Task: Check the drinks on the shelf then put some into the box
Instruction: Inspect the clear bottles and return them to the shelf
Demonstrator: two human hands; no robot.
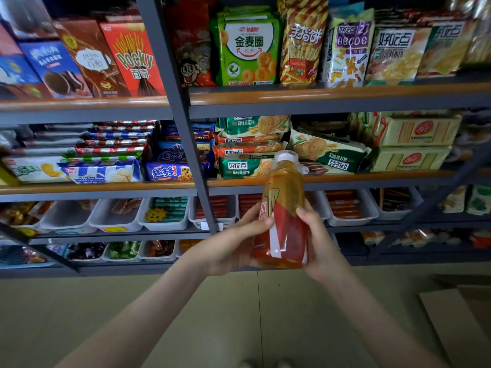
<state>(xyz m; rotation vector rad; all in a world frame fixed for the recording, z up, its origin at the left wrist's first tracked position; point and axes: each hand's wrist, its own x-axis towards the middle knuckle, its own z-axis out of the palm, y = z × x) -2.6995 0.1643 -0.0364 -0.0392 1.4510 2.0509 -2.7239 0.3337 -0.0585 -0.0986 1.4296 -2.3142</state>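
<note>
Bottle [283, 213] sits gripped between our left hand [233, 245] and right hand [322, 245]; if we free one toward the box [451, 322] below-right, it may slip.

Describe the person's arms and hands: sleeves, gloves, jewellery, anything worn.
Nothing is worn on them that shows. The left hand and right hand have no gloves, and no rings show on the visible fingers. The left forearm and right forearm are uncovered down to the frame's bottom edge: no sleeve, watch or bracelet in view.
</note>
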